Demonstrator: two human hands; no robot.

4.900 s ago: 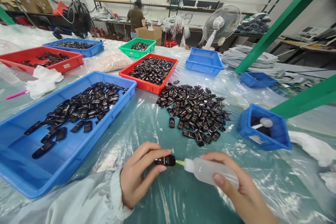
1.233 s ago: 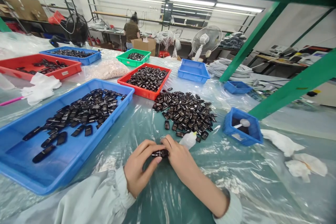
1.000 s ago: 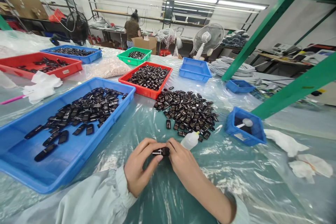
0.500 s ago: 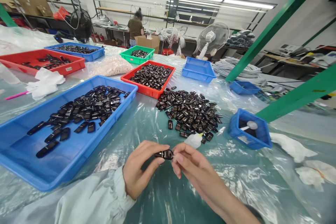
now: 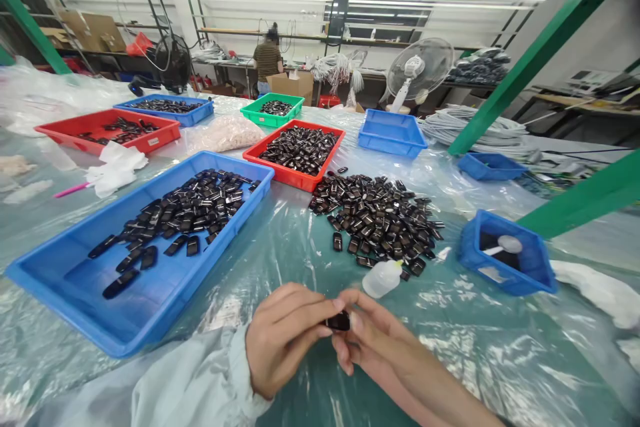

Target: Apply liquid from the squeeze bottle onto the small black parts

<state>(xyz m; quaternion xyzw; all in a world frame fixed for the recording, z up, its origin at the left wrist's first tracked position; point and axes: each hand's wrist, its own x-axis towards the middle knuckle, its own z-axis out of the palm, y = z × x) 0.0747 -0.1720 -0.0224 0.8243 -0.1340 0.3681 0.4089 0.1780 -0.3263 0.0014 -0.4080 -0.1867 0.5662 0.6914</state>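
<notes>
A small glossy black piece [image 5: 339,321] is held between my two hands, above the plastic-covered table. My left hand [image 5: 293,333] pinches its left end between thumb and fingers. At its right end, the thumb and fingertips of my right hand [image 5: 373,333] are closed on the same piece. Just beyond my right hand, a translucent bottle [image 5: 381,279] with a yellowish tip lies beside a loose pile of black pieces [image 5: 380,220]. More such pieces lie in the large blue tray [image 5: 95,317] on the left.
Behind the pile is a red tray [image 5: 295,177] of black pieces. A small blue bin [image 5: 525,280] with a white scoop stands right. Green posts [image 5: 530,67] rise at the right. Farther back are a fan [image 5: 414,67] and a person [image 5: 267,60].
The view has shifted, so the table items appear farther right. My hands have closed in around the black piece, which now shows a broader dark face.
</notes>
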